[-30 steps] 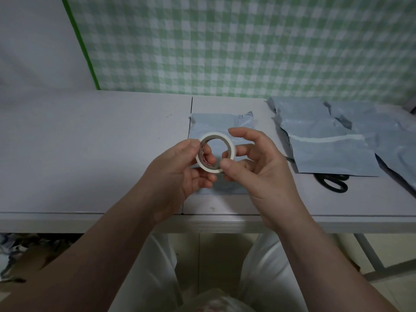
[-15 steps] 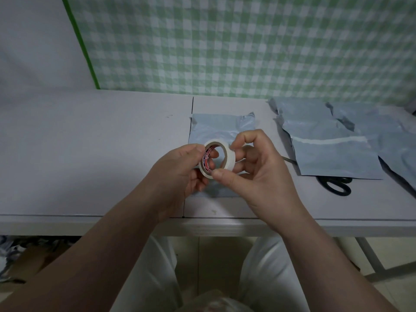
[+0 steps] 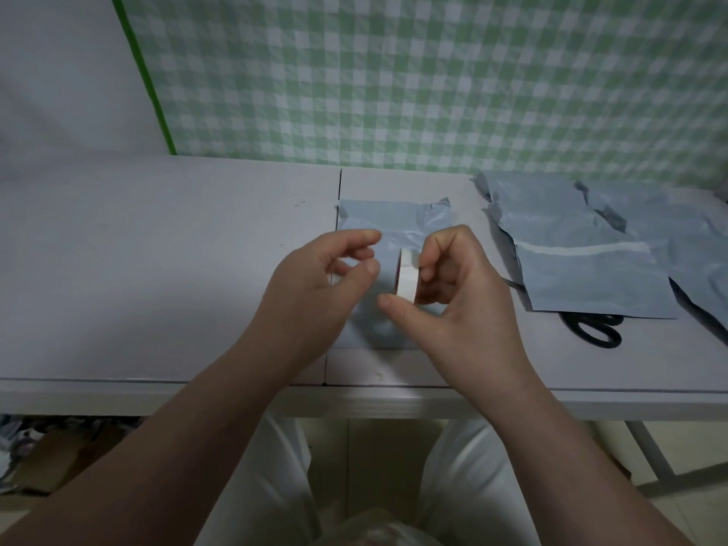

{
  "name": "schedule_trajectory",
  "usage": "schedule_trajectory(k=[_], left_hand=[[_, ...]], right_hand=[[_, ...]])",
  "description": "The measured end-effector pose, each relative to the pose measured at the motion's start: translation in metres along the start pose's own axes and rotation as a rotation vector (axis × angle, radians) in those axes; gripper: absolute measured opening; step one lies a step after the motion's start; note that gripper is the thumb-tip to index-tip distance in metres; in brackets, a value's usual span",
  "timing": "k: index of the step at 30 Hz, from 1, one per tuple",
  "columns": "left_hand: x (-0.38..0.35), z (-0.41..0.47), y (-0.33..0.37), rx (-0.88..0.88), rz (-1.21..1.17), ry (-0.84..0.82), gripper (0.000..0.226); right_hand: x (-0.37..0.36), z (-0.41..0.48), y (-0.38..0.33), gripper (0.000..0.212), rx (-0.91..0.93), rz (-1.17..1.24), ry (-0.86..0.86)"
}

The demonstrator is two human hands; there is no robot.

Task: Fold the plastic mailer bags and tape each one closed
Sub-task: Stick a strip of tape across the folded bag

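**A:** Which step is in hand?

**B:** The taping, I'd judge. The right hand grips the tape roll edge-on, with the thumb under the rim and curled fingers behind it. Just beside it, the left hand pinches a small white bit between thumb and forefinger. I take that for the tape end. Any strip stretched between the hands is too pale for me to be sure of.

**A:** And the bag?

**B:** A folded mailer bag lies flat on the table, directly beneath both hands and reaching a little beyond them. It is grey-blue, slightly glossy plastic, and crumpled at the far corner on the right hand's side. I see no tape on it yet.

**A:** So what does the next move call for?

**B:** Probably drawing out enough tape to span the fold and keeping it taut so it doesn't stick to itself. Then the strip gets cut or torn and pressed down. The scissors lie to the right of the right hand, half tucked under a pile of mailer bags, so one hand would have to let go to fetch them.
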State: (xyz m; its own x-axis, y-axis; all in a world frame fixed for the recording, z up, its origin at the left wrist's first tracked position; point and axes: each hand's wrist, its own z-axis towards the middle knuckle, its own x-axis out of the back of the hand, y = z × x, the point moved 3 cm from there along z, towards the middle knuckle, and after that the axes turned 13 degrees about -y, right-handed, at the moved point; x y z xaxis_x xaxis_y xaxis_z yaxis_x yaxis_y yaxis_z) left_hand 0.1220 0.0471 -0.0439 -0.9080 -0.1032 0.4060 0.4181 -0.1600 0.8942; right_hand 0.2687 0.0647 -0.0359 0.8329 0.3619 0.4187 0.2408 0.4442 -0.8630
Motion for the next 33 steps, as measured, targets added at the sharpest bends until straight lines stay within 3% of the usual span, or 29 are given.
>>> schedule_trajectory(k=[5,10,14,17,23,28,33], left_hand=[[0.003,-0.007,0.028,-0.307,0.483,0.015,0.024],[0.003,-0.009,0.032,-0.34,0.685,0.062,0.021],[0.005,-0.006,0.032,-0.248,0.612,0.01,0.007],[0.001,-0.004,0.032,-0.192,0.56,-0.068,0.013],[0.002,-0.003,0.022,-0.025,0.227,-0.134,0.027],[-0.005,-0.007,0.023,-0.01,0.169,-0.138,0.026],[-0.005,-0.008,0.023,-0.007,0.052,-0.03,0.024]], right_hand=[[0.001,0.0,-0.006,0.037,0.001,-0.17,0.027],[-0.002,-0.001,-0.007,0.045,0.044,-0.311,0.018],[-0.003,-0.004,-0.007,0.055,0.081,-0.411,0.0],[-0.002,-0.005,-0.008,0.054,0.088,-0.446,-0.003],[0.005,-0.007,-0.006,0.025,0.026,-0.054,-0.079],[0.008,0.0,-0.002,0.024,-0.014,-0.035,-0.123],[0.015,0.008,-0.003,0.025,-0.014,-0.009,-0.124]])
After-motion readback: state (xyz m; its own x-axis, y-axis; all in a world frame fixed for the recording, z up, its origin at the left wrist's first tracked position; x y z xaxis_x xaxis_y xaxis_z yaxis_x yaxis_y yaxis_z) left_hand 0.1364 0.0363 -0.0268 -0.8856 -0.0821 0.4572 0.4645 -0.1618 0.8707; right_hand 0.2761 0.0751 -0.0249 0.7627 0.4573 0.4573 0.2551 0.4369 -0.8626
